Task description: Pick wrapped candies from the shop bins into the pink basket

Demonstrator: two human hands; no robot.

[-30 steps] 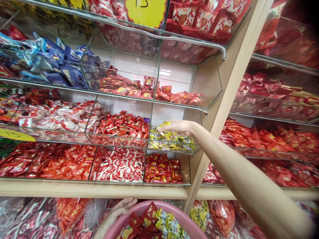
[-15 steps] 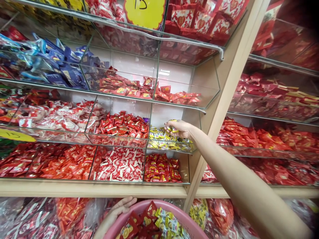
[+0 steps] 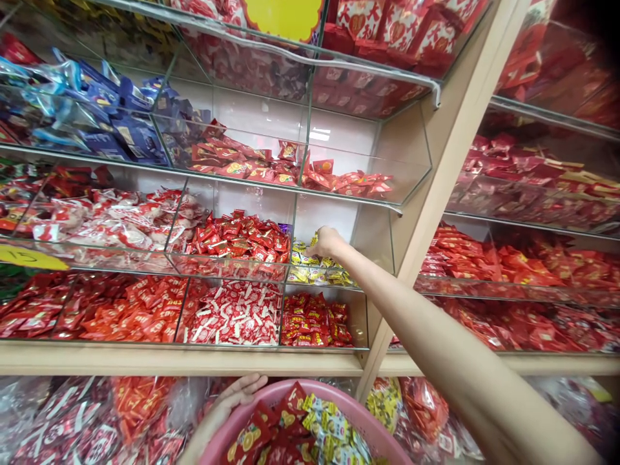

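In the head view, my right hand (image 3: 328, 243) reaches into a clear-fronted compartment of yellow-and-white wrapped candies (image 3: 317, 274). Its fingers are mostly hidden behind the back of the hand, and a bit of yellow wrapper shows by the fingertips. Low in the view, my left hand (image 3: 237, 394) lies along the outer left side of a pink plastic basket (image 3: 372, 416), fingers stretched out near the rim; its thumb is hidden. Inside the basket are red candy packets (image 3: 271, 426) on the left and yellow-and-white candies (image 3: 332, 423) on the right.
Red candies (image 3: 242, 239) fill the compartment left of my right hand. Below it are red-and-yellow candies (image 3: 312, 323). Clear glass fronts and a wooden upright (image 3: 460, 135) border the compartments. Bagged candies (image 3: 140, 407) sit under the wooden shelf edge (image 3: 194, 360).
My right hand, which had yellow-wrapped candy in its fingers, has moved left and deeper into the compartment, its fingers turning out of sight. My left hand stays by the basket.
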